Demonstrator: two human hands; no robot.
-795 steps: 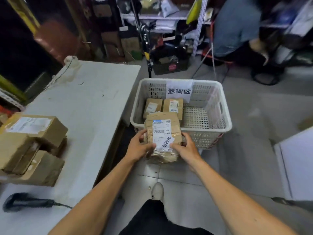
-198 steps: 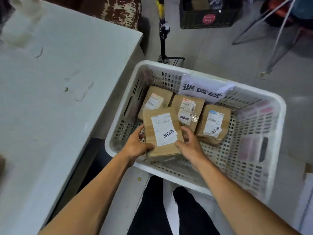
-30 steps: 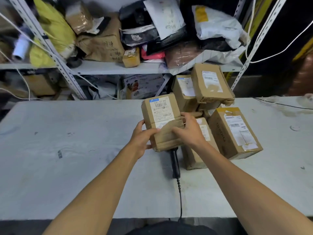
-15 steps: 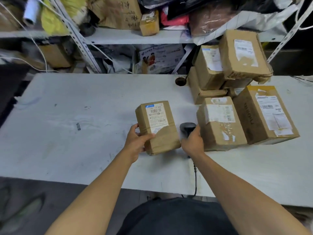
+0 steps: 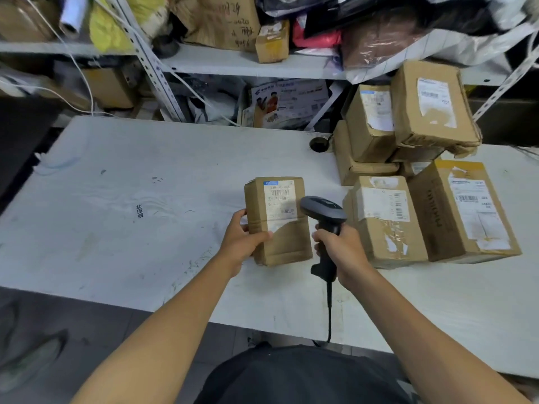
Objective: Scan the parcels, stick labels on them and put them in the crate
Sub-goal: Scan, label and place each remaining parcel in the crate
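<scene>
Your left hand grips a cardboard parcel by its left edge: thumb across the front face, the other fingers wrapped round the side. The parcel stands near upright on the table, its shipping label facing you, torn along the bottom.

Your right hand is closed round the handle of a black barcode scanner, fingers curled tight at the front. The scanner head sits just right of the label, near the parcel's right edge; whether it touches the parcel, I cannot tell. The cable drops from below your right fingers over the near table edge.

Just right of your right knuckles stands a stack of parcels, the nearest box close to the scanner. Little room on that side.

Left of your left fingers the table is bare and wide, marked only by a small printed sticker and scuffs. A cable hole lies beyond the parcel, near the far edge. Shelving packed with bags and boxes rises behind.
</scene>
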